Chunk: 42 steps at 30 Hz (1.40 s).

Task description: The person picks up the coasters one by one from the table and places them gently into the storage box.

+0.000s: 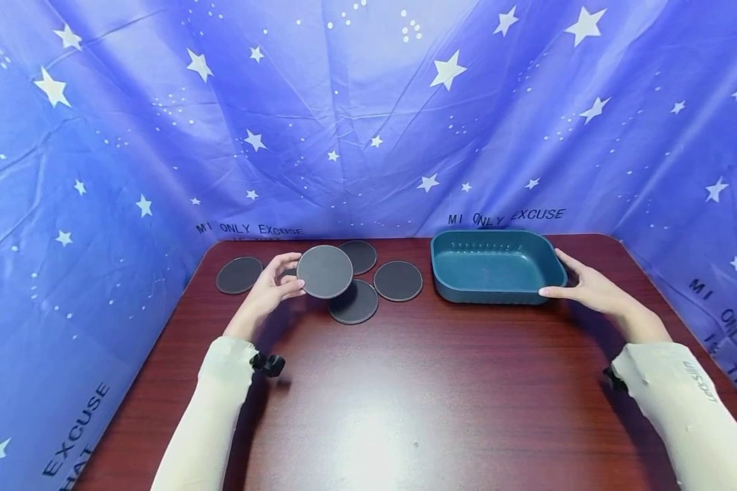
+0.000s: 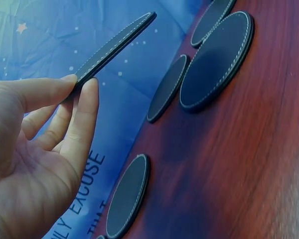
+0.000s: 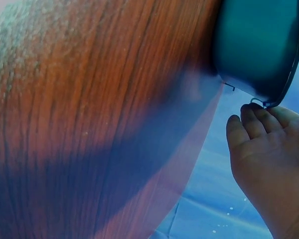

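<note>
Hovering above the tabletop (image 1: 467,368), in its left half and near its far edge, a round dark disc (image 1: 324,273) with pale edge stitching is held clear of the wood. It is pinched at its rim between the thumb and fingers of the left hand (image 1: 273,286). A teal tub (image 1: 491,297) is placed near the far edge, right of centre; its right end is gripped by the right hand (image 1: 592,286), thumb set at the near corner. The hands are held well apart.

At least four similar discs are laid flat: a left disc (image 1: 239,275) near the far left corner, then a far disc (image 1: 360,257), a near disc (image 1: 354,303) and a right-hand disc (image 1: 398,280) grouped before the tub. Both forearms are covered by pale sleeves (image 1: 205,416). The tabletop is backed by a blue curtain (image 1: 344,95) printed with white stars and dark lettering.
</note>
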Tool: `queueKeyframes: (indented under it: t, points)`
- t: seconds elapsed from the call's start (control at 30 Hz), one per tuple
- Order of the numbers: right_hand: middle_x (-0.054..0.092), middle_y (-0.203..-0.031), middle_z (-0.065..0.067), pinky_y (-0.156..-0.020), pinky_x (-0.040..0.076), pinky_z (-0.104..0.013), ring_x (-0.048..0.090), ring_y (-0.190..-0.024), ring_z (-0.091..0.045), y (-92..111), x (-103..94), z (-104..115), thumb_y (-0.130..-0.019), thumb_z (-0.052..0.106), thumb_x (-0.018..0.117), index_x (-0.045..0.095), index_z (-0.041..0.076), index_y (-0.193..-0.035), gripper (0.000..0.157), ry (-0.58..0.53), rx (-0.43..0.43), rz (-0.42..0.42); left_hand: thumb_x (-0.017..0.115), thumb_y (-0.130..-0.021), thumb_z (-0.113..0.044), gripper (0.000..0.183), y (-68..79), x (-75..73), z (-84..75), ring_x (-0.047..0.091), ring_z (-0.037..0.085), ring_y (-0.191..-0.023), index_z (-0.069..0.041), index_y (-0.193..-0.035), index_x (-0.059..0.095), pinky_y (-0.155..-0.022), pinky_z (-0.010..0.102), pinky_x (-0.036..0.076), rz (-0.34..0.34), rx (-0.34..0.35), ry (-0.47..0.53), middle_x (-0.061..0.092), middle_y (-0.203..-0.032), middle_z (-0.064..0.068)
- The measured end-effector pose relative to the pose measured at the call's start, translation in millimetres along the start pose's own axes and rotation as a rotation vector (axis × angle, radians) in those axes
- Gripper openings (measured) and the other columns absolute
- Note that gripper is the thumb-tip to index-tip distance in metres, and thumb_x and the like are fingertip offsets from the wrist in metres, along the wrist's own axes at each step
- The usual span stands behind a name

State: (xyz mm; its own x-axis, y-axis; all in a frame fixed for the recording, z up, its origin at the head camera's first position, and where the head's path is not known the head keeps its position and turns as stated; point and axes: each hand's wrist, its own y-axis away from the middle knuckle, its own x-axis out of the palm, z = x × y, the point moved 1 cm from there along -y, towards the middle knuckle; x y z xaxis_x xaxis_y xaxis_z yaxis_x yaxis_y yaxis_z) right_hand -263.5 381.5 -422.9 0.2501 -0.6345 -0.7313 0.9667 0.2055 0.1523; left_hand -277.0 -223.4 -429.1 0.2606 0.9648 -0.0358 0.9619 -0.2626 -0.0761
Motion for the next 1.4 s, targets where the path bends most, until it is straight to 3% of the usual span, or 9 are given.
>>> queueKeyframes:
  t: [0.33, 0.6, 0.93, 1.4]
  points:
    - [0.011, -0.161, -0.035, -0.109, 0.032, -0.069, 0.033, -0.139, -0.053, 0, 2.0, 1, -0.093, 0.034, 0.069, -0.009, 0.007, -0.159, 0.105, -0.007, -0.002, -0.009, 0.053, -0.092, 0.016, 0.063, -19.6, 26.1, -6.1, 0.064, 0.003, -0.087, 0.006, -0.148, 0.028, -0.077, 0.022, 0.062, 0.051, 0.025, 0.030, 0.049, -0.122, 0.003]
    - [0.018, -0.159, -0.036, -0.106, 0.036, -0.064, 0.042, -0.132, -0.049, -1, 2.9, -1, -0.093, 0.032, 0.069, -0.006, 0.005, -0.159, 0.103, 0.004, -0.011, -0.018, 0.054, -0.091, 0.017, 0.063, -35.8, 52.2, -9.7, 0.065, 0.004, -0.086, 0.007, -0.147, 0.029, -0.077, 0.023, 0.062, 0.075, 0.051, 0.040, 0.049, -0.129, 0.017]
    - [0.011, -0.161, -0.034, -0.111, 0.030, -0.069, 0.032, -0.139, -0.051, 0, 3.2, -2, -0.093, 0.030, 0.069, -0.008, 0.007, -0.159, 0.104, -0.038, 0.000, -0.017, 0.054, -0.091, 0.016, 0.060, -51.2, 82.5, -13.4, 0.064, 0.003, -0.083, 0.006, -0.146, 0.031, -0.077, 0.023, 0.062, 0.075, 0.048, 0.034, 0.047, -0.133, 0.023]
    - [0.013, -0.160, -0.035, -0.111, 0.028, -0.069, 0.033, -0.138, -0.050, -1, 3.5, -4, -0.093, 0.029, 0.069, -0.009, 0.008, -0.159, 0.104, -0.052, 0.004, -0.013, 0.054, -0.091, 0.017, 0.060, -66.6, 115.8, -10.2, 0.064, 0.002, -0.079, 0.006, -0.145, 0.033, -0.073, 0.020, 0.061, 0.071, 0.038, 0.120, 0.050, -0.123, 0.011]
